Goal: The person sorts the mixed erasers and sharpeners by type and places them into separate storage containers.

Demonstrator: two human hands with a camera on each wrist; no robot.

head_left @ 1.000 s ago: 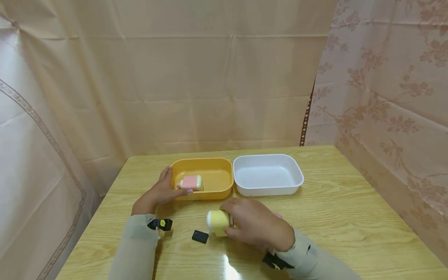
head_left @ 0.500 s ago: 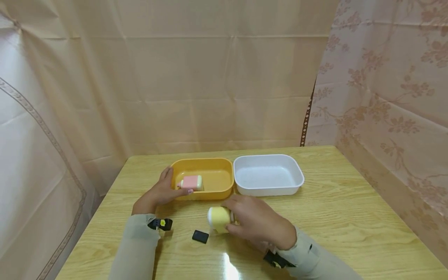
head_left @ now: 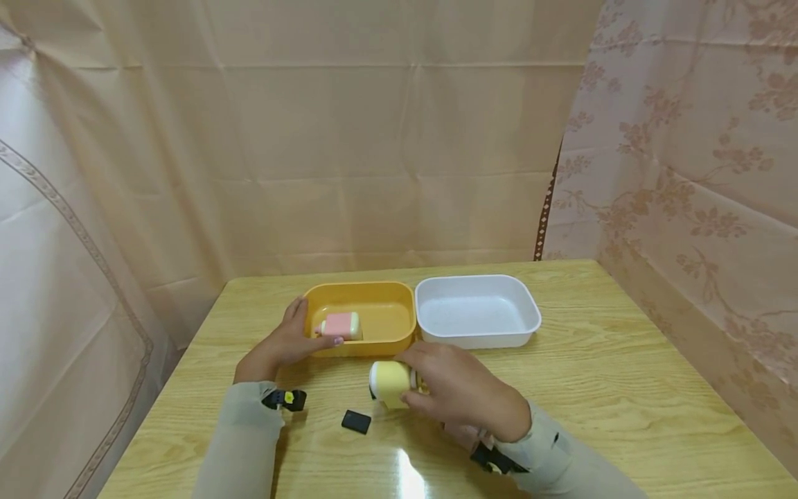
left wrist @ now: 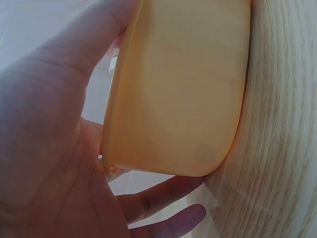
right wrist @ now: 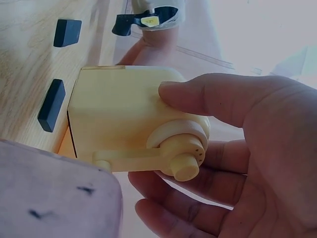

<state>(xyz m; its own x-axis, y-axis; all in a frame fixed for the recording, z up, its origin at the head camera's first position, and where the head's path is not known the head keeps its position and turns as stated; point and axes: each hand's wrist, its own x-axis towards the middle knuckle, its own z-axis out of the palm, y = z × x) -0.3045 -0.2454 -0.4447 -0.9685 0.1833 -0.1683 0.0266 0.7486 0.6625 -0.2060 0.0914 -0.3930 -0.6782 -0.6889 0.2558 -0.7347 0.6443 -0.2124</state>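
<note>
**Sharpener gripped at table front; yellow tray steadied**

The sharpener (head_left: 390,382), a pale yellow box with a crank, is held in the right hand (head_left: 464,398), fingers and thumb curled round its crank end. It is located front-centre on the table (head_left: 623,388), at 6 o'clock from the yellow tray (head_left: 361,339) and just short of its near wall. Its long axis runs 3 to 9 o'clock; the crank (right wrist: 185,156) faces 3, into the palm. A black block (head_left: 357,421) lies at 7 o'clock, near. Open tabletop is noted toward 3 o'clock. The left hand (head_left: 283,343) grips the yellow tray's 9 o'clock rim, thumb over the edge. A pink piece (head_left: 339,324) lies inside. The white tray (head_left: 476,336) touches it at 3 o'clock.
</note>
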